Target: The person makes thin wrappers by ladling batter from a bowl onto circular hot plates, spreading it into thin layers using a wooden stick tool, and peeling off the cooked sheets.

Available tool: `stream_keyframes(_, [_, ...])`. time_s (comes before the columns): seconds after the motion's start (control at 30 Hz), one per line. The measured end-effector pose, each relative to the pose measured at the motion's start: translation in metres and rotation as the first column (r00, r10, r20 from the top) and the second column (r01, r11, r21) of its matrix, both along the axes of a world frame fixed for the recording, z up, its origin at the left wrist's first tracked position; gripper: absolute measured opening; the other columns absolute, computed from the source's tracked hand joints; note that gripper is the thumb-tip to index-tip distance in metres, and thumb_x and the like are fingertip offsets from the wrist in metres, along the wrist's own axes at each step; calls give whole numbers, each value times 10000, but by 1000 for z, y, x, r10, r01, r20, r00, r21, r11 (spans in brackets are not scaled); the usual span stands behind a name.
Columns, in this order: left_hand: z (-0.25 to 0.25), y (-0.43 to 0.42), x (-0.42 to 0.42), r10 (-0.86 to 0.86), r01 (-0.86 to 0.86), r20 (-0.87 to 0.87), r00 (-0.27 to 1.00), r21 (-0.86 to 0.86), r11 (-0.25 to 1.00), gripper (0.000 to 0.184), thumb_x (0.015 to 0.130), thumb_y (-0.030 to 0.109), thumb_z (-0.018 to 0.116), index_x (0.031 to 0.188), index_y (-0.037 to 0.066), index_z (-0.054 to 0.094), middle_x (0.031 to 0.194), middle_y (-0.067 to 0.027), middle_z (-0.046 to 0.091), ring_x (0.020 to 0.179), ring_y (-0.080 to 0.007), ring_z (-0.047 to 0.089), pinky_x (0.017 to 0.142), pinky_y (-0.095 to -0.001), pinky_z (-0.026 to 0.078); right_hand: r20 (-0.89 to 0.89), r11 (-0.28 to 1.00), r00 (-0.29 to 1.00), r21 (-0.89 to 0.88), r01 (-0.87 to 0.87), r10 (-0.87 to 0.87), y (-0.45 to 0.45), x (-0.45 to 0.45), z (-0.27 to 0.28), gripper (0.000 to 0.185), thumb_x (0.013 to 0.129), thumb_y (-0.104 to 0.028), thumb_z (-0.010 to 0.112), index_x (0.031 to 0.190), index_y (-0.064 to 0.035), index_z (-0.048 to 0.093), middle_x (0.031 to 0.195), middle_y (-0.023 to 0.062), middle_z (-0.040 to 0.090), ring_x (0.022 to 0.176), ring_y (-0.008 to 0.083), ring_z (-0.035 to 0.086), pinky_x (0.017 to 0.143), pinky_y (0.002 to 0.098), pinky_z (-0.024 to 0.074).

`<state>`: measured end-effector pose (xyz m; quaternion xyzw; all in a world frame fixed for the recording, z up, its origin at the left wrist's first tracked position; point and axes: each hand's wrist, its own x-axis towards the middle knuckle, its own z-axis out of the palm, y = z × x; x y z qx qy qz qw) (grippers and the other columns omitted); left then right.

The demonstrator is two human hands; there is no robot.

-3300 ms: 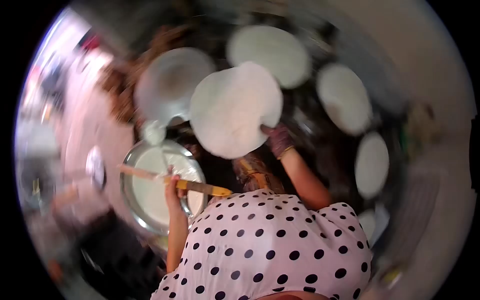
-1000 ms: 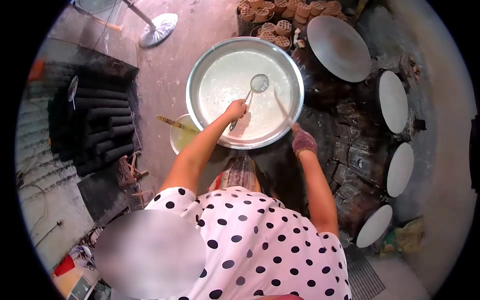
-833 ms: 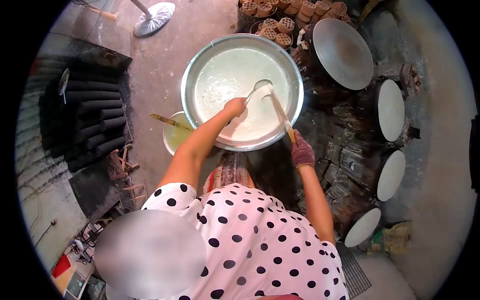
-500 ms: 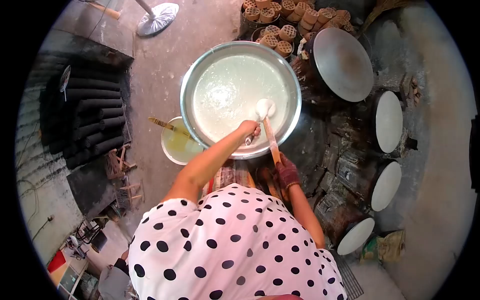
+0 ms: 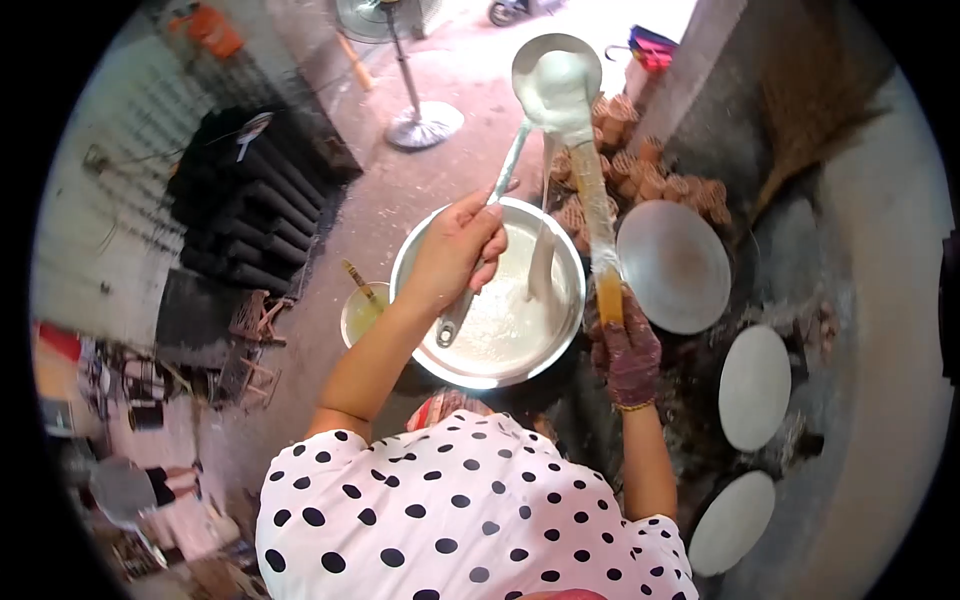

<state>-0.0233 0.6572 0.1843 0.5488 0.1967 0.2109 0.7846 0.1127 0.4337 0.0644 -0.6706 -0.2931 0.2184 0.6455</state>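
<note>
My left hand [image 5: 462, 245] is closed round the handle of a metal ladle [image 5: 508, 165], whose bowl is raised and coated with thick white batter. My right hand [image 5: 628, 350], in a dark red glove, grips a wooden stick [image 5: 598, 225]. Batter smears the stick's upper end, which meets the ladle's bowl; whether it lies inside or against the rim I cannot tell. Below them stands a large metal basin [image 5: 398, 262] of white batter [image 5: 485, 335]. A strand of batter [image 5: 541, 270] trails down into the basin.
Left of the basin sits a bowl of yellow liquid [image 5: 361, 312] with a brush [image 5: 356, 277] across it. To the right are a round griddle [image 5: 673, 268] and white round surfaces [image 5: 755, 388]. Perforated briquettes [image 5: 645, 180], a broom [image 5: 810, 100] and a standing fan [image 5: 424, 125] are farther off.
The ladle and stick have risen out of the basin, away from me, with batter on them. Both hands have lifted. The view has tilted up, showing more of the far floor.
</note>
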Motion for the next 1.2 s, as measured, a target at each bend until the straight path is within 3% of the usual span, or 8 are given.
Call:
stream_keyframes(0.2, [-12,-22,-37,174,-156,-169,970,116,981,378,993,181,413,1348,53,443,607,35,406,383,-40,346,336,-160,297,-330,945,903,-80,-317,274,-61,85,26,365,882,-132,595,1240,-74,559,990,99,650,755,202,623,637,330,505])
stream_keyframes(0.27, [-60,-25,-52,6,-43,-296,955,-119,992,379,986,173,423,1343,50,450,592,55,366,398,-26,329,354,-166,287,887,939,313,-304,-159,340,-61,114,-12,315,875,-152,597,1185,-96,588,920,131,639,754,283,632,624,385,501])
stream_keyframes(0.4, [-174,-58,-50,46,-54,-30,999,-650,758,414,964,111,440,1357,-16,408,645,89,314,459,-4,304,363,-145,214,865,897,317,-435,83,390,-71,93,-95,365,861,-152,579,1224,-125,576,941,151,607,818,337,602,669,430,489])
stream_keyframes(0.63, [-169,-115,-73,210,-262,-198,957,-291,920,422,968,151,424,1391,142,424,613,46,409,400,-32,312,353,-187,276,723,890,554,-451,-76,413,-75,40,-42,464,853,-152,594,1311,-118,531,953,198,577,865,375,577,760,442,470])
stream_keyframes(0.73, [-203,-88,-53,247,-118,10,969,-859,498,421,968,160,425,1388,138,425,599,47,414,397,-36,319,349,-196,266,646,852,617,-519,-76,449,-80,49,-86,477,848,-132,593,1319,-110,521,1012,203,590,931,392,574,820,440,468])
stream_keyframes(1.0, [-216,-79,-70,392,-381,-41,919,-346,858,125,960,166,450,940,67,523,566,47,383,417,-36,379,362,-187,325,639,815,538,-553,-176,550,-12,37,-97,468,861,-186,577,1317,-98,518,1165,215,578,1035,409,555,891,443,453])
stream_keyframes(1.1, [-246,-30,-39,417,-116,-13,909,-968,221,208,950,131,444,1121,72,547,591,27,409,425,-60,390,368,-209,337,620,820,569,-541,-189,540,-7,43,-100,463,866,-201,575,1315,-100,520,1167,205,582,1040,400,556,895,443,452])
stream_keyframes(1.2, [-216,-56,-56,425,-446,-142,894,-376,812,184,948,135,452,1080,64,559,597,21,426,421,-67,385,372,-222,340,643,832,539,-499,-244,544,7,45,-105,458,870,-205,573,1313,-100,521,1164,202,585,1039,398,558,893,443,453])
